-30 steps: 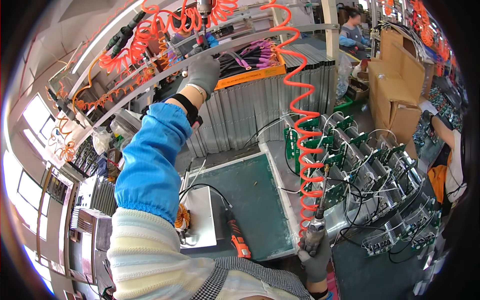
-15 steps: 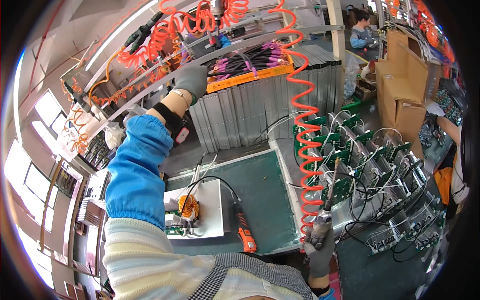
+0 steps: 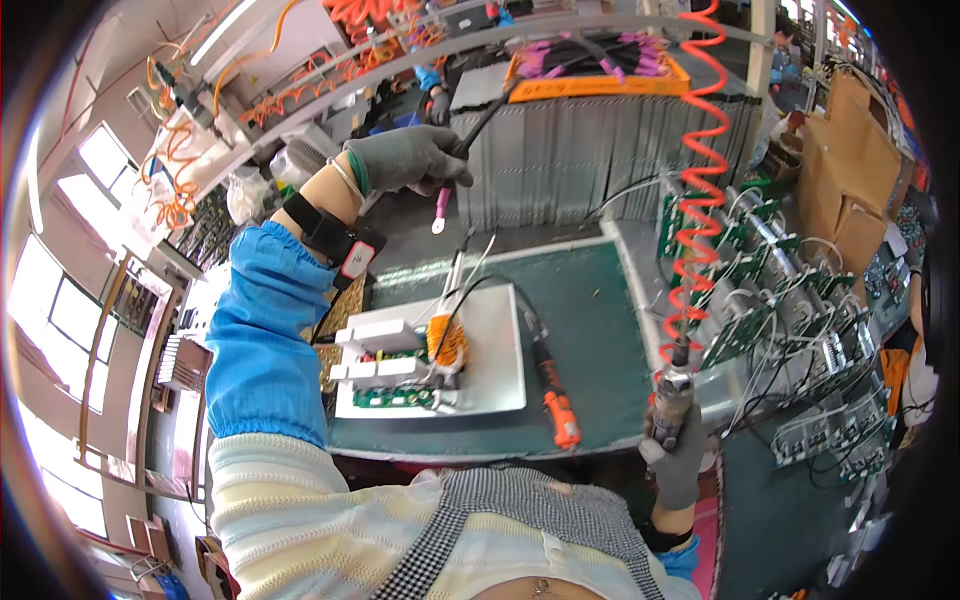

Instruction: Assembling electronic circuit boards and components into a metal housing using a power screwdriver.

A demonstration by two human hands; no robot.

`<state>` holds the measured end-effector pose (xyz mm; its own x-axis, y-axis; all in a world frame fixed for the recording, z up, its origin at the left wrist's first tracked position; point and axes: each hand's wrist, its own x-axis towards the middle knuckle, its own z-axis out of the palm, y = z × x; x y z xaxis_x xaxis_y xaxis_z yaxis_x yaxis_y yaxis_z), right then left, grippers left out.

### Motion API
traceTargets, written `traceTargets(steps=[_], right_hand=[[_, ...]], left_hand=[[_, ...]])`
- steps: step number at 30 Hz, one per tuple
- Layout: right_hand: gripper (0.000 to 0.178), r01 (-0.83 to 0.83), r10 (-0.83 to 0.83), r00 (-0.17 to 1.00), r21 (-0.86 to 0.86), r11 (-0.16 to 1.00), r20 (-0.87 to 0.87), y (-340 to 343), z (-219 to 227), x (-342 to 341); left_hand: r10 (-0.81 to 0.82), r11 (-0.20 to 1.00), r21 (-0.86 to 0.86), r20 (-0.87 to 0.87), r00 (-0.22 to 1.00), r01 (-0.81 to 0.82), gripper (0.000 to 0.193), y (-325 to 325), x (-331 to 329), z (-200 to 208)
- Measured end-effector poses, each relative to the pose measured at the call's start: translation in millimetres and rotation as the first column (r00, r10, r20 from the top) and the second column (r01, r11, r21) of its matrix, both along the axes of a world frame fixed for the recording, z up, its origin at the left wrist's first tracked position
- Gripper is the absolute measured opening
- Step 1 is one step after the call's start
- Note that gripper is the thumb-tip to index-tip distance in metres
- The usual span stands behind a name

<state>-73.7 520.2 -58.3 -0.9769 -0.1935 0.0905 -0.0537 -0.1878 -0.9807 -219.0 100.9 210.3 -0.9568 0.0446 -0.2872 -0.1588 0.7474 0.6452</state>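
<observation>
My left hand (image 3: 410, 160), in a grey glove, is closed round a black cable (image 3: 488, 122) with a pink sleeve and a ring terminal at its lower end. My right hand (image 3: 680, 468), also gloved, grips a metal air screwdriver (image 3: 672, 408) that hangs from a red coiled hose (image 3: 704, 170). Between my arms lies a white metal plate (image 3: 500, 365) carrying an orange-wound coil (image 3: 447, 345), white blocks and a green circuit board (image 3: 385, 397). To its right rests an orange-and-black hand tool (image 3: 562, 415) with a black cord.
An orange tray (image 3: 600, 88) full of pink-ended black cables sits on a row of grey metal panels (image 3: 580, 165) at the back. Several green circuit boards with heat sinks (image 3: 770, 290) stand at the right. Beyond them are cardboard boxes (image 3: 845, 170) and another person's arm.
My left hand has come away from the orange tray with a cable. My right hand still holds the air screwdriver. The view has shifted, so the bench appears further right.
</observation>
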Motion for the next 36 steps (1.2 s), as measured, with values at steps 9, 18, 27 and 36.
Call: traceTargets(steps=[9,18,27,36], right_hand=[[0.089,-0.275,0.316,0.947,0.353,0.894,-0.062,-159,11,105],[0.086,-0.283,0.265,0.959,0.413,0.866,0.101,-257,28,201],[0.088,-0.223,0.127,0.968,0.509,0.832,0.217,-280,40,247],[0.088,-0.162,0.107,0.985,0.503,0.849,0.137,-276,29,264]], left_hand=[[-0.032,0.98,0.189,-0.177,0.984,0.066,0.022,-101,119,-69],[-0.177,0.946,0.219,-0.27,0.947,0.24,0.031,-153,198,-103],[-0.3,0.875,0.298,-0.281,0.911,0.381,0.028,-158,219,-105],[-0.47,0.84,0.178,-0.231,0.852,0.512,0.019,-108,217,-126]])
